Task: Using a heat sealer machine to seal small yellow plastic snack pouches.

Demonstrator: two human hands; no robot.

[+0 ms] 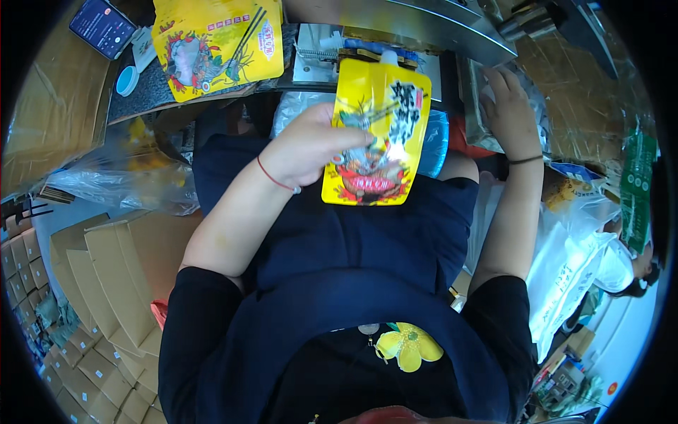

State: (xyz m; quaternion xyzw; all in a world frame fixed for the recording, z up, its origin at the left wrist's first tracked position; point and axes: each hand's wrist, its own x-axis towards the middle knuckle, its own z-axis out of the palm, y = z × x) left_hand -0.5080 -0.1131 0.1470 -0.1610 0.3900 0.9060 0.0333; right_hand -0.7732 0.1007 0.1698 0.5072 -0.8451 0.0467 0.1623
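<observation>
A yellow spouted pouch with printed noodles, chopsticks and red crayfish is gripped in my left hand, thumb across its front. It stands nearly upright above my lap, its pale spout at the top. My right hand reaches over a shallow bin at the far right, fingers bent but apart; nothing shows in them. A clear plastic liner lies under that hand, and the contents of the bin are hidden. Beyond the pouch stands a metal device with blue parts, partly covered by it.
More yellow pouches lie on the dark worktop at the far left, near a phone and a round blue-white lid. A metal housing spans the back. Cardboard boxes stand left; white sacks hang right, with another person beyond.
</observation>
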